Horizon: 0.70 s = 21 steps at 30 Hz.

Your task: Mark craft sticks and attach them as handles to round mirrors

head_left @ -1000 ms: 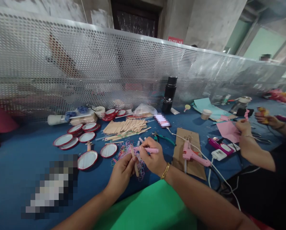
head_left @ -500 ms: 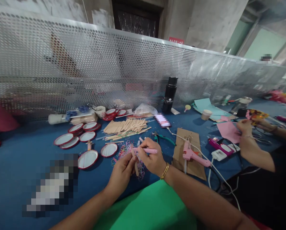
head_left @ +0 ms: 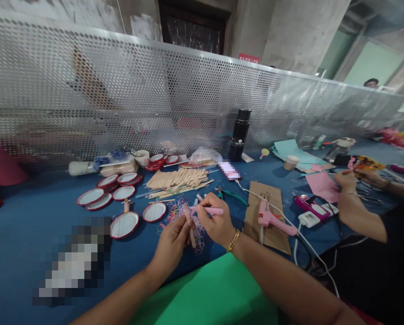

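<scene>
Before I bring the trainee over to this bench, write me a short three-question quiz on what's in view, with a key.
1. What does the person hold in the left hand, and what in the right hand?
2. True or false: the black bottle lies on its side.
3. The pink glue gun rests on: A) the brown cardboard; B) the light-blue paper; C) the pink paper.

Key
1. Left: a flat wooden stick; right: a pink pen-like tool.
2. False; it stands upright.
3. A.
</scene>
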Each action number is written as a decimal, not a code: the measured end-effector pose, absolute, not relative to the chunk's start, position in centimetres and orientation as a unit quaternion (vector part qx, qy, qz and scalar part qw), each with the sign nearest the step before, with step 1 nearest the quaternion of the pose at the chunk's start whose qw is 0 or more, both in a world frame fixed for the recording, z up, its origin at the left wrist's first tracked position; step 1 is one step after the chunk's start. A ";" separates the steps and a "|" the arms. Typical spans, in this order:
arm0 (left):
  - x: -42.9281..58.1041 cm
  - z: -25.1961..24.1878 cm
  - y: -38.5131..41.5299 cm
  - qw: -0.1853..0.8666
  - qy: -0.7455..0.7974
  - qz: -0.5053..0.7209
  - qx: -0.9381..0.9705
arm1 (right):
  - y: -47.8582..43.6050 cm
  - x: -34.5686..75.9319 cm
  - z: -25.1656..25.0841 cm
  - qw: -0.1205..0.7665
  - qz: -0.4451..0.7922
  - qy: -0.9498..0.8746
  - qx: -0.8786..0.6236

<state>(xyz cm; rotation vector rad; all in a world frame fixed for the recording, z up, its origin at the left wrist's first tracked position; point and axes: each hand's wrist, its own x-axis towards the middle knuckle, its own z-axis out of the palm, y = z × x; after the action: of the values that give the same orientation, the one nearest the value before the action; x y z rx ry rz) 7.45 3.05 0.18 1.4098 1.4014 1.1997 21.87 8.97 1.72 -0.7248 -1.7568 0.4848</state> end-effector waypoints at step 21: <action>7.4 0.2 3.1 0.395 0.561 0.467 0.558 | 8.9 21.8 1.7 0.548 0.206 -0.750 -0.308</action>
<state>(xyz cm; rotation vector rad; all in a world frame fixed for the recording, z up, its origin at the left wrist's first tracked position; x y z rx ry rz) 7.45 3.12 0.20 1.4142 1.4223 1.1832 21.83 8.93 1.73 -0.7297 -1.7767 0.4887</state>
